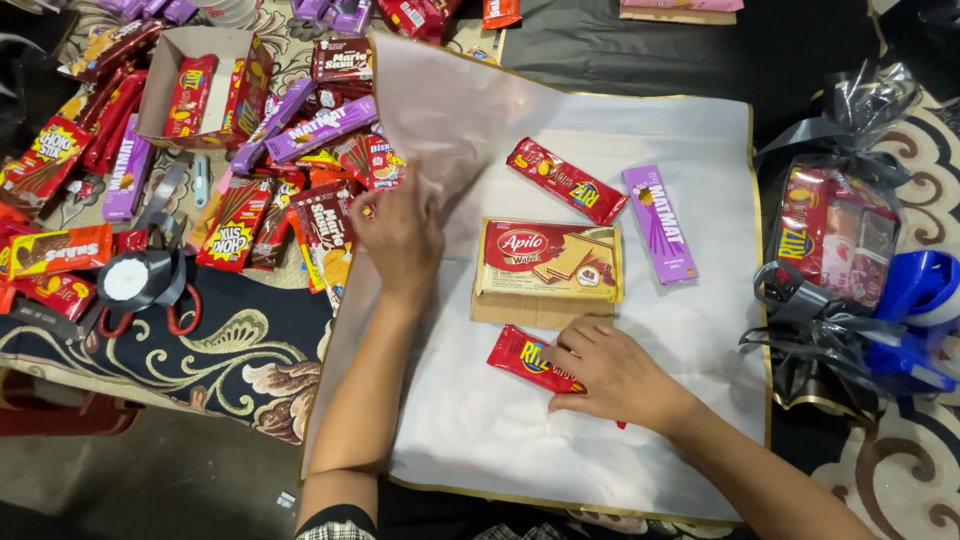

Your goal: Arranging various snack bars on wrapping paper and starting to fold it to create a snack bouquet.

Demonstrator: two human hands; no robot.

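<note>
The right hand (615,375) lies knuckles-up on a red snack bar (528,358), fingers curled over its near end and pinning it to the white wrapping sheet (690,330); how firmly it grips is not clear, since the fingertips are tucked underneath. The left hand (400,238) reaches further out, fingers closed on a fold of translucent tissue paper (440,110) that it lifts off the sheet's left edge. Just beyond the right hand sits a gold wafer box (548,260) on a piece of brown card (520,310), with a second red bar (565,180) and a purple stick packet (659,223) lying apart from it, further back. The lifted tissue could drag or tear if pulled hard, and a sweep of it might knock the loose packets out of place. To the left lies a heap of snack packets (240,215) with an open cardboard box (205,85) and a tape dispenser (140,280); to the right, a wrapped gift bundle (835,240) with grey ribbon. The blue object (920,300) at the right edge is cut off and hard to identify, and the far packets run out of view.
</note>
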